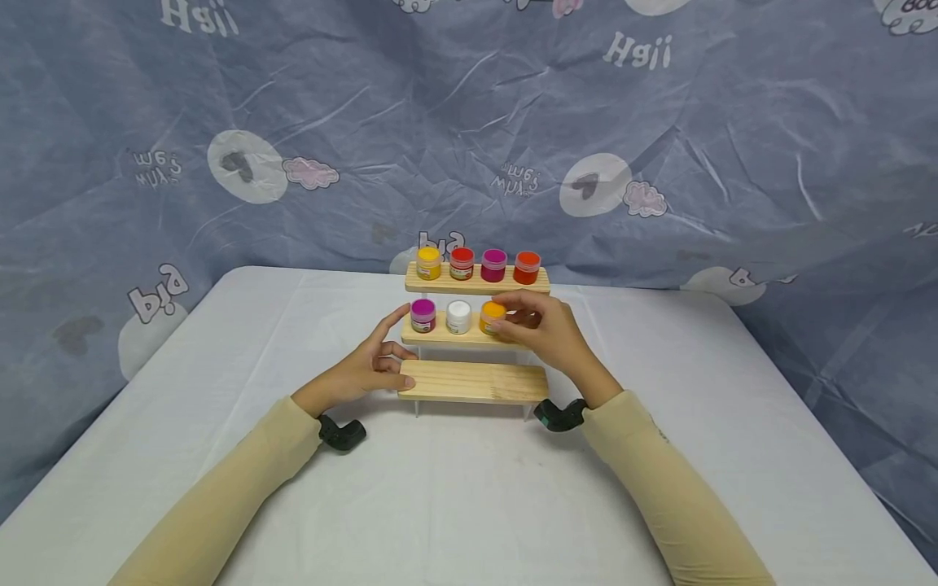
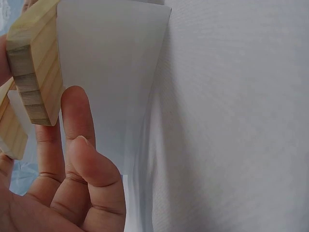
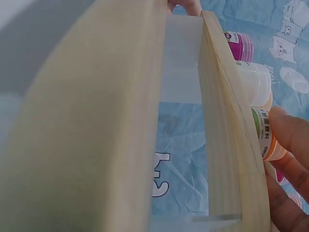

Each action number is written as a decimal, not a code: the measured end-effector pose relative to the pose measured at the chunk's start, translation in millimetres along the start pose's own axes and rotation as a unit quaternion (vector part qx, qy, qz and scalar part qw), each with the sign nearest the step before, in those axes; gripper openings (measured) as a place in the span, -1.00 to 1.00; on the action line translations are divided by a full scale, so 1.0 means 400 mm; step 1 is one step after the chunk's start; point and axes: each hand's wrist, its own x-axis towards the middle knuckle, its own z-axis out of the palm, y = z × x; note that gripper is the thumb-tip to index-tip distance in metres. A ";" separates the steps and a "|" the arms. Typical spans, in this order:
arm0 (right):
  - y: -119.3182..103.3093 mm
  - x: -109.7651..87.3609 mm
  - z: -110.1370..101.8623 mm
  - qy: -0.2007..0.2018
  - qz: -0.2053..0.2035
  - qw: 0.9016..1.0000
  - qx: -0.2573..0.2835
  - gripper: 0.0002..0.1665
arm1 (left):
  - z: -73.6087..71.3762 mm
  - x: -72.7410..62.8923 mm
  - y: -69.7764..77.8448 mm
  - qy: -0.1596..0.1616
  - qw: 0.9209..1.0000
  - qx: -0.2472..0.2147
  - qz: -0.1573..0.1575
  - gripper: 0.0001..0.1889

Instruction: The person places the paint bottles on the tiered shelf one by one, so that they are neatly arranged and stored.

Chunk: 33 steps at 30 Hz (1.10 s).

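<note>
A three-step wooden display rack [image 1: 473, 382] with pale wooden planks stands at the middle of the table. My right hand [image 1: 541, 324] pinches an orange paint jar [image 1: 492, 316] at the right part of the middle step; its label faces the right wrist view. Left of it on that step stand a white paint jar [image 1: 458, 317] and a magenta paint jar [image 1: 422, 315]. My left hand [image 1: 366, 365] grips the rack's left side, with the thumb on the lowest plank [image 2: 41, 63] and the index finger up by the middle step.
On the top step stand a yellow jar [image 1: 428, 264], a red jar [image 1: 462, 264], a magenta jar [image 1: 494, 265] and an orange-red jar [image 1: 527, 267]. A white cloth covers the table [image 1: 440, 505]. Behind it hangs a blue printed cloth [image 1: 440, 122].
</note>
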 end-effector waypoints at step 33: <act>0.099 -0.059 -0.149 -0.024 0.015 0.999 0.037 -0.68 | -0.005 0.001 -0.006 0.001 1.000 0.009 0.000 0.25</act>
